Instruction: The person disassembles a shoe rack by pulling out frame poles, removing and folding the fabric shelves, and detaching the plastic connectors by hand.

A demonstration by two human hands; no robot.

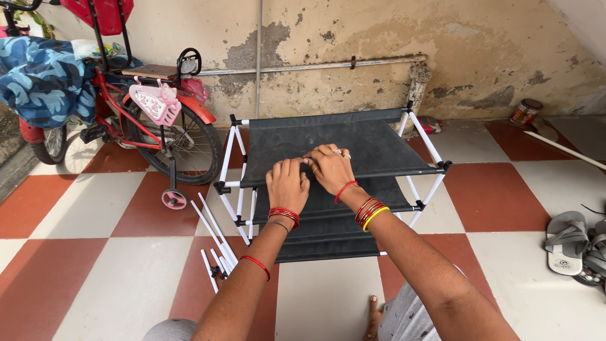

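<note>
Head view: a small rack [328, 183] of white tubes and black fabric shelves is seen standing on a floor [107, 252] tiled in red and white squares. The left hand [287, 184] and the right hand [330, 169] are laid side by side, touching, palms down on the front edge of the top black shelf [353, 142]; the fingers [282, 169] of both hands are spread flat on the cloth and are closed around nothing. Red bangles are worn on both wrists, with one yellow bangle on the right. Beyond the fingertips the shelf stretches to the rack's rear bar, and behind that a stained, peeling wall [353, 31] with a horizontal pipe [315, 65] is seen. Below the fingers two lower shelves are stacked. Left of the fingers, loose white tubes [214, 243] are lying on the floor beside the rack, and farther left a red child's bicycle [148, 120] with a small training wheel is parked, draped with a blue patterned cloth [44, 79]. Well to the right of the fingers grey sandals [571, 243] are lying on a white tile, and a small tin [525, 112] is standing near the wall.
</note>
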